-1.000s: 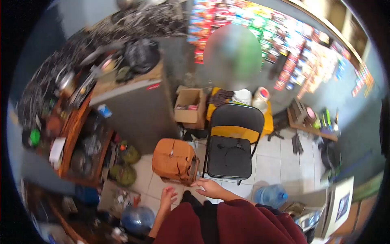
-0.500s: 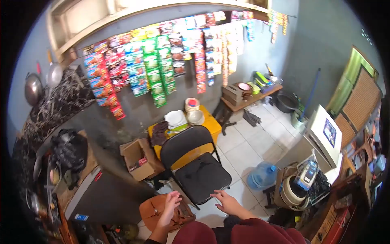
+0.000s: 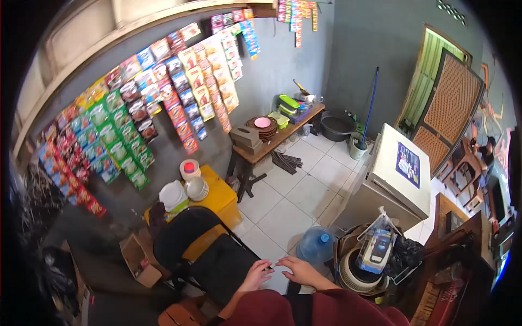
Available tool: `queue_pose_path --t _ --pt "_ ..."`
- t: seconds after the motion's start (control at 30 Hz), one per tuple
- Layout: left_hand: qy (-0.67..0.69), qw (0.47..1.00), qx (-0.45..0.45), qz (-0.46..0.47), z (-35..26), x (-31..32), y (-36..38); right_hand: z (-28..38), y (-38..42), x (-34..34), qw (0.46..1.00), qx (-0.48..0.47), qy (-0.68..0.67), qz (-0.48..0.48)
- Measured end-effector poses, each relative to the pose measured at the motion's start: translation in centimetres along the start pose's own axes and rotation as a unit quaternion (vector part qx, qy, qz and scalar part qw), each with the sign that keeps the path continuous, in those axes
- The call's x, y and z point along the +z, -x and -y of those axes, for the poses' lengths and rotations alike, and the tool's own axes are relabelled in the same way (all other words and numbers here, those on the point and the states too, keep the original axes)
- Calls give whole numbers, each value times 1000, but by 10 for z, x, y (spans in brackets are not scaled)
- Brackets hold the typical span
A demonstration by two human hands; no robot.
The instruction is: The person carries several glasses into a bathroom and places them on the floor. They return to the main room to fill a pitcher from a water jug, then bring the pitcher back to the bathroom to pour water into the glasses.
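My left hand (image 3: 255, 276) is at the lower middle, in front of the black folding chair (image 3: 220, 266), fingers apart and holding nothing. Close to its right, my right hand (image 3: 295, 271) has its fingers spread with nothing in them. The two hands nearly meet at the fingertips, over the tiled floor (image 3: 283, 217) and the chair's right edge. A blue water jug (image 3: 315, 245) stands on the floor just beyond my right hand. Below and left of the chair lies a brown bag (image 3: 182, 314), partly cut off by the frame.
A yellow table (image 3: 220, 193) with bowls stands behind the chair. An open cardboard box (image 3: 142, 263) is at the left. Sachet strips (image 3: 117, 133) hang on the wall. A wooden bench (image 3: 277, 136), a white freezer (image 3: 380, 179) and a rice cooker (image 3: 359, 274) stand further right. A person (image 3: 486, 152) is at the far right.
The view has turned to the right, so the chair, box and sachets sit further left. My hands have come closer together, my left hand having moved right.
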State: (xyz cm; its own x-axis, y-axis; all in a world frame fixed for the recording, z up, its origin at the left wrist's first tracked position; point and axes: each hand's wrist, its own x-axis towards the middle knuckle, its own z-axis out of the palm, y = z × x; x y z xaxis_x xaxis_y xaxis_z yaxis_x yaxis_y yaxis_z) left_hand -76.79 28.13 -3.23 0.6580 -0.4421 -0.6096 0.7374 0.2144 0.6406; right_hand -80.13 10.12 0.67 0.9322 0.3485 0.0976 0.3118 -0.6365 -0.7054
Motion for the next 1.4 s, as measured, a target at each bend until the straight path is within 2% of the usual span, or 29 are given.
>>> queue_pose_path --t 0.03,0.13,0.23,0.3,0.37,0.4,0.43,0.5,0.57,0.7,0.8,0.83,0.9,1.03,1.23,1.3,1.4 --pt "-9 1000 -4 -2 -8 6 -13 -13 -2 -10 1000 13 0 5" --pt "-84 993 72 -38 -24 21 -41 -44 -16 -41 999 38 -8 0" --pt "-82 991 96 -51 -52 14 -59 -67 -36 -60 998 60 -20 7" --pt "-93 988 96 -79 -64 1 -76 -83 -54 -68 997 50 -41 -46" --pt "-9 997 33 -75 -83 -8 -100 -94 -74 -83 995 65 -52 -55" --pt "82 997 3 -13 -93 -12 -114 -102 -85 -91 993 86 -64 -52" --pt "77 997 2 -3 -101 -9 -132 -111 -97 -101 990 108 -72 -52" --pt "129 987 -82 41 -123 -2 -171 -134 -121 -120 987 116 -64 -86" --pt "122 984 -108 64 -144 1 -228 -169 -149 -139 983 130 19 -129" --pt "119 981 -151 34 -218 36 -316 -213 -218 -186 954 216 66 -198" --pt "-5 996 11 91 -306 72 -346 -230 -281 -217 946 222 64 -225" --pt "-6 996 -1 89 -324 74 -364 -234 -293 -221 946 219 81 -226" --pt "-111 990 50 72 -352 76 -402 -239 -321 -228 945 227 86 -219" --pt "-79 994 13 74 -393 94 -452 -261 -349 -244 951 237 72 -184" --pt "-132 986 18 97 -406 128 -541 -351 -383 -283 937 284 37 -199" --pt "-159 985 -17 65 -417 141 -583 -386 -402 -305 940 278 20 -196" --pt "-129 991 -41 19 -445 175 -643 -446 -436 -344 947 266 -26 -180"
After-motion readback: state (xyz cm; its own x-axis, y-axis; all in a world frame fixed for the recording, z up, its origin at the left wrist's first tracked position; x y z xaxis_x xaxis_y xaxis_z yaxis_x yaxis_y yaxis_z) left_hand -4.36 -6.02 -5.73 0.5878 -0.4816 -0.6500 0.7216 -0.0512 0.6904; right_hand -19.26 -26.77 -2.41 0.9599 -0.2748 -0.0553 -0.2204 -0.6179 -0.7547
